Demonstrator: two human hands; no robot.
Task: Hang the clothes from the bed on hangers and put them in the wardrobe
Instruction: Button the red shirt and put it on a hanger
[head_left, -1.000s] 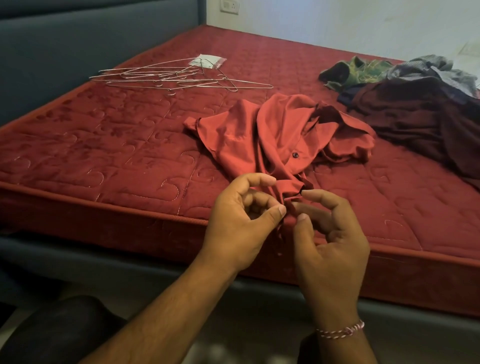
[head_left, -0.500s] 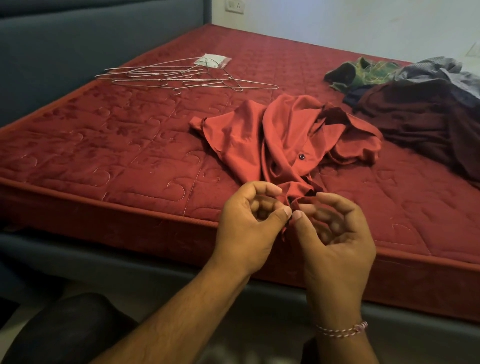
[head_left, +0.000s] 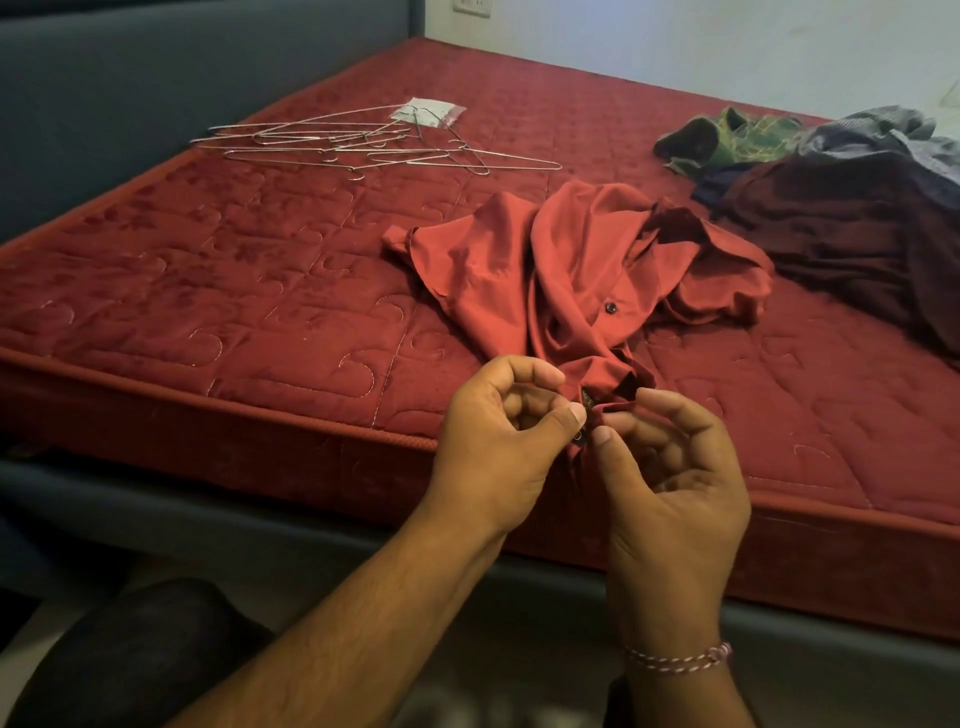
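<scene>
Hands at the near edge of the bed (head_left: 291, 332), left hand (head_left: 506, 441) and right hand (head_left: 670, 493) each with grip pinching the red shirt (head_left: 571, 270) near its dark label, wire hangers (head_left: 363, 145) well apart, heap of other clothes (head_left: 857, 208) at right

Both forearms were bare to the lower frame edge, with no sleeves visible. The left hand (head_left: 498, 447) carried no ring, watch or band. The right hand (head_left: 675, 499) likewise carried no ring. A thin twisted cord bracelet (head_left: 678, 659), in red and white strands, encircled the right wrist in a double loop, with a small knot on its outer side. A dark trouser leg (head_left: 135, 660) occupied the lower left corner.
</scene>
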